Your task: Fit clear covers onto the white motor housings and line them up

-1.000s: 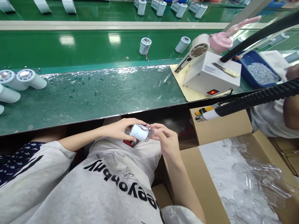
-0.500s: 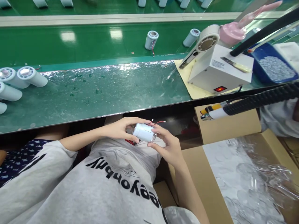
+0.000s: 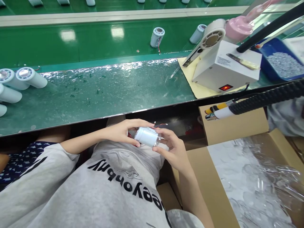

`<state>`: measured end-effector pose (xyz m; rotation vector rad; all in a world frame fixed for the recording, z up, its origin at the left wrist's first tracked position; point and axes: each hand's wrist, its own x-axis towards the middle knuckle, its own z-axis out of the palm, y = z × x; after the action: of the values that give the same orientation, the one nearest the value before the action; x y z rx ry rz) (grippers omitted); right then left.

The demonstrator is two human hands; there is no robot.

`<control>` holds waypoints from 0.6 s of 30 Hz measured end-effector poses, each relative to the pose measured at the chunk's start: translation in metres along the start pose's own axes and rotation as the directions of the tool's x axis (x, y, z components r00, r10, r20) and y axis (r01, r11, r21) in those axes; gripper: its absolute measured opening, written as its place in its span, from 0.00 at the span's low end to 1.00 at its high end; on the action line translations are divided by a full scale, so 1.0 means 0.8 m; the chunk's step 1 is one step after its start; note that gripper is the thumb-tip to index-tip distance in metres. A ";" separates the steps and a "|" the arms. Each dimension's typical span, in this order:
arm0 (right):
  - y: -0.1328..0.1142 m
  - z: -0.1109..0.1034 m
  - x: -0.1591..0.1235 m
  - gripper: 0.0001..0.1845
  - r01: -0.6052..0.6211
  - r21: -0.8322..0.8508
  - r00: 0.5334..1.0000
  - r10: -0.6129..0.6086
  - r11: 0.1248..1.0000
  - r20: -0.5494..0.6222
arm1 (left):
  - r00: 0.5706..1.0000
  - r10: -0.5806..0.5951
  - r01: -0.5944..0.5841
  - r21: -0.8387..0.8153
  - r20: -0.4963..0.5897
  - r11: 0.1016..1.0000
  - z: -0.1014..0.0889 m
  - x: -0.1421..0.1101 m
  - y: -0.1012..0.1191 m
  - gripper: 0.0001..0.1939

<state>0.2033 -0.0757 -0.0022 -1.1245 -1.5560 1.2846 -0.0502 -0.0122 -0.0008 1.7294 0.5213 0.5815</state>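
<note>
A light-blue cylindrical battery pack (image 3: 146,136) lies sideways between my two hands, above my lap. My left hand (image 3: 124,130) grips its left end, thumb below and fingers above. At the right end, my right hand (image 3: 174,148) holds it between thumb and fingers. A clear plastic sleeve (image 3: 158,140) sticks out past that right end. Thin red and black wires (image 3: 161,124) with small white plugs rise behind the pack, near the fingertips. The far side of the pack is hidden.
Similar battery packs (image 3: 32,77) stand at the bench's left; another pack (image 3: 157,37) is on the green belt. A white machine (image 3: 226,68) sits at right beside a blue tray (image 3: 268,68). A black hose (image 3: 266,98) hangs above a cardboard box (image 3: 201,177) of clear plastic sleeves.
The battery pack has shifted slightly right and down in my hands, and more of the clear sleeve shows at its right end. My right fingers have moved slightly outward.
</note>
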 end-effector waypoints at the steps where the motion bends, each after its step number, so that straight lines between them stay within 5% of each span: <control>1: -0.001 0.000 0.000 0.24 -0.009 0.010 1.000 0.009 1.000 0.000 | 1.000 0.005 -0.005 0.004 -0.002 1.000 0.000 -0.001 0.000 0.38; 18: 0.003 0.010 0.004 0.26 -0.253 0.290 0.966 0.255 0.923 0.032 | 1.000 0.014 -0.014 0.013 0.009 1.000 0.004 -0.003 0.006 0.37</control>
<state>0.1953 -0.0746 -0.0060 -1.1610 -1.1909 1.6225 -0.0496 -0.0174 0.0029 1.7483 0.5078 0.5813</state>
